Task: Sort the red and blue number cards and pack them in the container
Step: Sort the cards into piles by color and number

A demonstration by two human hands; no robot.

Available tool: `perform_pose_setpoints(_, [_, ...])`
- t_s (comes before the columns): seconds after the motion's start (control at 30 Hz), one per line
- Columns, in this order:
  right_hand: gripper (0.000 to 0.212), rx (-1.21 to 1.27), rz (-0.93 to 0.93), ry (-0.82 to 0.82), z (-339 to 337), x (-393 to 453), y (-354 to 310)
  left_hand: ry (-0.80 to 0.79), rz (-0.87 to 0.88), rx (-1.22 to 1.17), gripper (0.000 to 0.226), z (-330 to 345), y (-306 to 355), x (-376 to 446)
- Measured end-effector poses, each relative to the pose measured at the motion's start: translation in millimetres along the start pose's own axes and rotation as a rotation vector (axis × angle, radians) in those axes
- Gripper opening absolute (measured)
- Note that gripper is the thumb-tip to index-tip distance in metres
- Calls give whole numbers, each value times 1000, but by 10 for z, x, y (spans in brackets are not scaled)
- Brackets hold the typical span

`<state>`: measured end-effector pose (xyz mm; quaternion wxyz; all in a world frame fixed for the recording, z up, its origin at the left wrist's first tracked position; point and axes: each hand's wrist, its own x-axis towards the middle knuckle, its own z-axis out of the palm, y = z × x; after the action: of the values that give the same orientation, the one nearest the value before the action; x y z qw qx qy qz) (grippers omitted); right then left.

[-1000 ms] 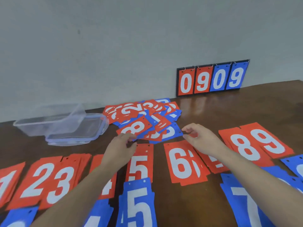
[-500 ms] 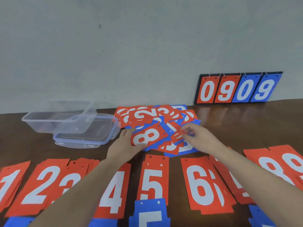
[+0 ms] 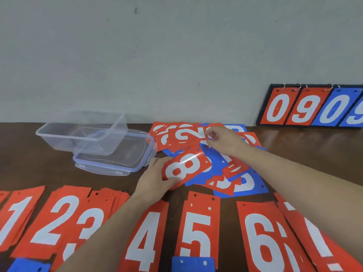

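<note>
A mixed heap of red and blue number cards (image 3: 231, 165) lies at the middle back of the brown table (image 3: 39, 173). My left hand (image 3: 157, 178) grips a red 8 card (image 3: 186, 166) at the heap's near left edge. My right hand (image 3: 225, 141) pinches a red card (image 3: 188, 134) on top of the heap's far part. Sorted red stacks lie in a row along the near side: 1 (image 3: 15, 216), 2 (image 3: 59, 218), 3 (image 3: 92, 222), 4 (image 3: 147, 238), 5 (image 3: 198, 228), 6 (image 3: 263, 236). The clear plastic container (image 3: 82, 132) stands at the back left.
The container rests partly on its clear lid (image 3: 117, 161) with blue trim. A flip scoreboard (image 3: 314, 107) reading 0 9 0 9 leans against the grey wall at the back right. Blue cards (image 3: 192, 264) peek in at the bottom edge.
My head has turned left and down, shifting everything rightward in view. My right hand moved further back onto the heap and took a red card. My left hand keeps the red 8.
</note>
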<state>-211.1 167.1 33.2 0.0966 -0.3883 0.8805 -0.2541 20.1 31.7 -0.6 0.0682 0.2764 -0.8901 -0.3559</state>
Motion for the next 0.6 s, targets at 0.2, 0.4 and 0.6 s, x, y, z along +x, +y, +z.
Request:
perform_pose_setpoints(0.2, [54,-201,-148,-99,77,465,-183,19,-38,-63,45,-37,13,4])
perform_pose_setpoints(0.4, [87,-236,-65,-316,30,668,-149,35,-17,-84,37,-41,-41,19])
perform_pose_setpoints(0.6, [75,-334,-53,-341,-13,755,-328,35,-20,-104,36,-50,-40,22])
